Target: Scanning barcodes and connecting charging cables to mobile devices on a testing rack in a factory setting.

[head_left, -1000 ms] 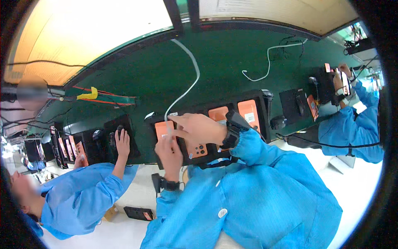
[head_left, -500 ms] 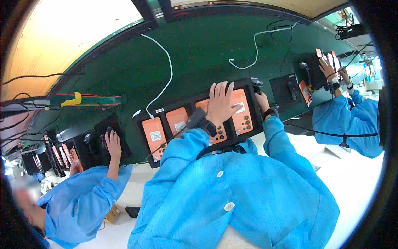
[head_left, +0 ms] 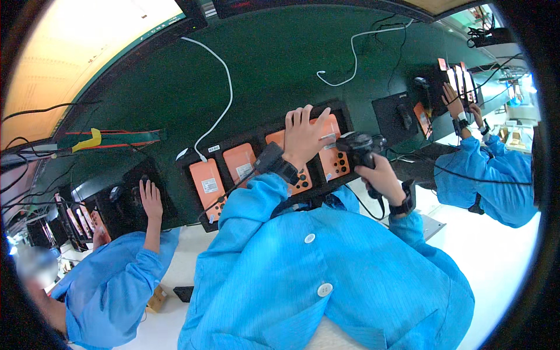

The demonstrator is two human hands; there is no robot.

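Several orange phones, among them the leftmost phone [head_left: 205, 174], the second phone [head_left: 238, 158] and the rightmost phone [head_left: 335, 160], lie in separate slots of a black tray [head_left: 185, 182]. White labels stick to their backs. My left hand [head_left: 304, 135] rests with spread fingers over the third phone [head_left: 301, 185], its thumb reaching across to the rightmost one. In my right hand [head_left: 384, 178] is a black handheld barcode scanner [head_left: 360, 144], gripped by its handle above the tray's right end. Its head covers part of the rightmost phone.
White cables [head_left: 230, 87] lie on the green bench mat [head_left: 274, 64] behind the tray. A black pad with a mouse [head_left: 403, 116] sits to the right. Co-workers in blue, one on the left [head_left: 116, 280] and one on the right [head_left: 478, 181], work beside me.
My right hand has lifted the scanner from beside the tray's far right corner and brought it nearer, over the tray's right end. My left hand stays over the phones.
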